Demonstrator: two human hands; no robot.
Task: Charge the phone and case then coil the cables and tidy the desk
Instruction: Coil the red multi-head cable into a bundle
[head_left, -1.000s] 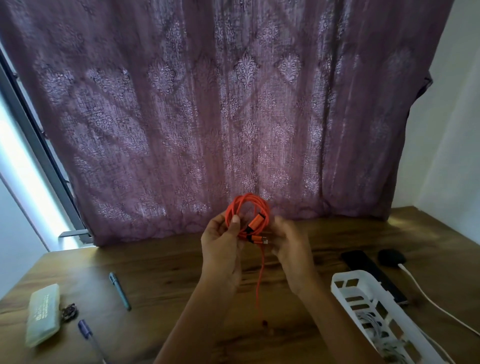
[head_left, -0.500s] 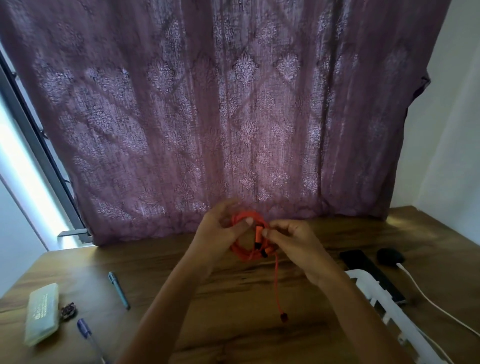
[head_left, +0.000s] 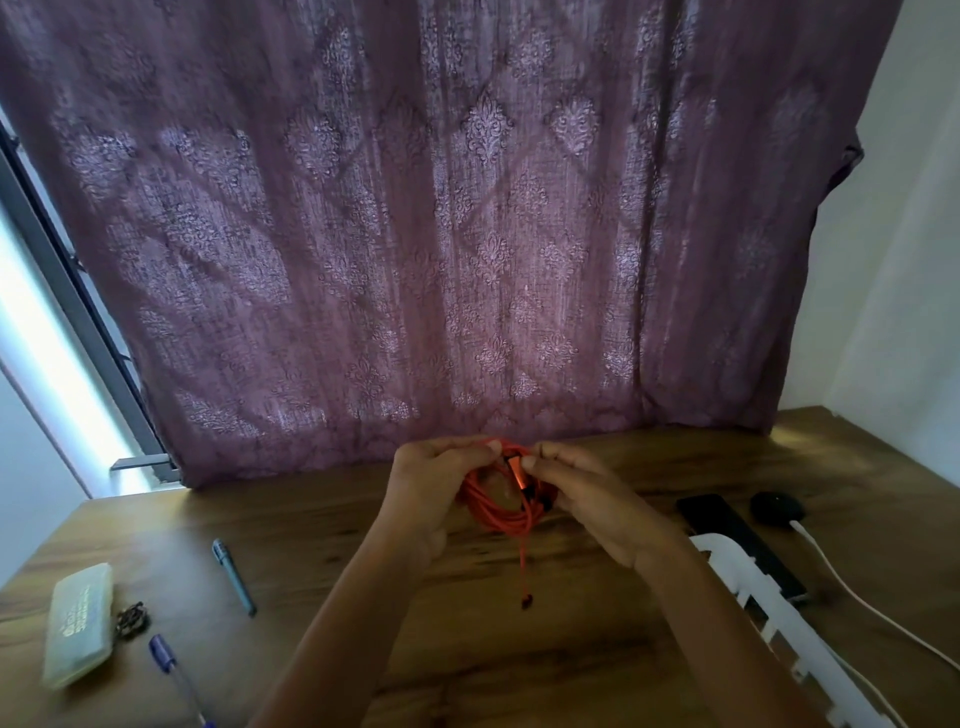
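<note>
Lowered since a second ago, the orange cable coil (head_left: 498, 514) hangs just above the bench (head_left: 311, 519), left hand (head_left: 431, 483) pinching its top, right hand (head_left: 587, 493) pinching the plug (head_left: 514, 470). Coiling step, likely; next, wind in the dangling tail (head_left: 523, 571).

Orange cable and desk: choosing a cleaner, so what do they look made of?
Orange cable: seemingly a flexible matte rubbery or braided jacket, bending into tight loops; blur leaves it open. Desk: wood or wood-look laminate, with brown grain streaks and a mild sheen.
</note>
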